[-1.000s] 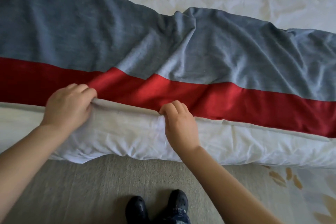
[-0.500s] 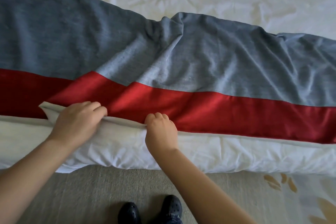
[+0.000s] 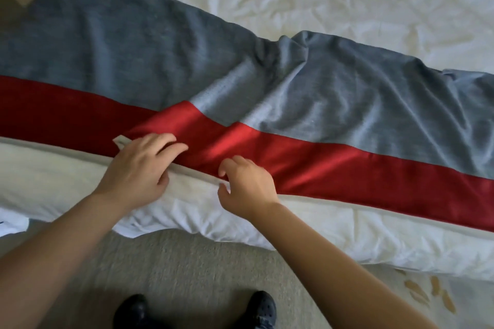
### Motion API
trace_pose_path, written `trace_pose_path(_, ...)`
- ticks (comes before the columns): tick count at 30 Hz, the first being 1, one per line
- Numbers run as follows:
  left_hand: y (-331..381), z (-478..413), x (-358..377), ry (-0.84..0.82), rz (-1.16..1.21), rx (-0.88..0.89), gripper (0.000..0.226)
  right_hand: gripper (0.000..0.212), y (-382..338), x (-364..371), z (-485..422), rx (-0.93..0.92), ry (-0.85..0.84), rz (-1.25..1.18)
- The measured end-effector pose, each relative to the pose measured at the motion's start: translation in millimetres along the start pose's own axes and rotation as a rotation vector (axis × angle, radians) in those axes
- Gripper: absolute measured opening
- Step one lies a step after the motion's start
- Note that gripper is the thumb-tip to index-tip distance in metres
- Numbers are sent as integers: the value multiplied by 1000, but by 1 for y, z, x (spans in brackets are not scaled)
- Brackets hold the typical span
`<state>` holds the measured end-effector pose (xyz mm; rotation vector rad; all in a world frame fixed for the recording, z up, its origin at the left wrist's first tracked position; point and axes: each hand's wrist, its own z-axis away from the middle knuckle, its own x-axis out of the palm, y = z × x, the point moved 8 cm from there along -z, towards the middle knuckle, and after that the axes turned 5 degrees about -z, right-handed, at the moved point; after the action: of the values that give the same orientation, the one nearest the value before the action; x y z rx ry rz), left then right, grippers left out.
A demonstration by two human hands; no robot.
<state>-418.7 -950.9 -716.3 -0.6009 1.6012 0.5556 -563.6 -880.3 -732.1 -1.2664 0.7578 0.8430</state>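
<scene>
Red cloth is pressed under the loosely spread fingers of the left hand (image 3: 139, 168), which is laid flat on the red band (image 3: 334, 168) of a blanket (image 3: 347, 104), with the palm across the pale hem (image 3: 53, 148); nothing is pinched by it. Just beside its knuckles one small corner (image 3: 120, 140) of the hem is turned up. The right hand (image 3: 251, 184) is held close by at the same hem, fingers loosely curled, thumb and forefinger apart; its other fingertips are hidden behind its back, and no cloth is seen gripped. The blanket is spread across the bed, along its near edge, on white bedding (image 3: 347, 238). It is bunched into folds at the middle and cut off by the frame on the left and the right, so its full length cannot be made out. One red band, one grey field and one hem are counted. Below the bed, a carpet (image 3: 187, 262) is seen, with two dark shoes (image 3: 131, 310), both cropped at the bottom edge. Some tan leaf-like marks (image 3: 425, 294) at the lower right are too blurred to be identified.
</scene>
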Motion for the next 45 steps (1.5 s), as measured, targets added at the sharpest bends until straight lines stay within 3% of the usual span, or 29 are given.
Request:
trace_pose_path(2,-29,20,-5,55,5,-101,62,24,-34,-4,-10,-105,98,-22)
trace_pose_path(5,-78,56,2,3,-9,-233,67,28,-90,-2,-25,-253,246,-22)
trace_pose_path(7,-109,81,10,-71,-26,-241,70,33,-130,11,-35,-377,309,82)
trace_pose_path(9,-135,100,13,-112,-26,-219,72,39,-165,36,-47,-477,269,243)
trace_pose_path(12,-171,107,-1,-41,-50,-202,60,51,-189,73,-69,-381,64,456)
trace_pose_path(15,-200,97,-14,30,-94,-163,40,44,-195,87,-89,-220,-25,555)
trace_pose_path(18,-226,86,-10,-86,-117,-138,17,44,-213,94,-100,-205,-31,737)
trace_pose_path(22,-253,85,-19,-117,-147,-84,19,20,-227,97,-124,-44,-41,529)
trace_pose_path(27,-318,103,-34,-35,-141,-211,16,20,-275,82,-140,-109,342,333)
trace_pose_path(29,-336,111,-31,-28,-102,-261,18,12,-282,111,-141,-159,253,265)
trace_pose_path(32,-330,120,-15,-106,-38,-196,18,18,-270,146,-139,-75,44,229)
trace_pose_path(37,-311,124,-20,-9,-109,-76,20,23,-254,131,-128,-55,45,187)
trace_pose_path(40,-289,121,-14,-45,-97,41,19,15,-236,130,-115,-10,14,231)
trace_pose_path(45,-317,108,-18,-9,-112,-82,17,12,-248,115,-130,21,178,116)
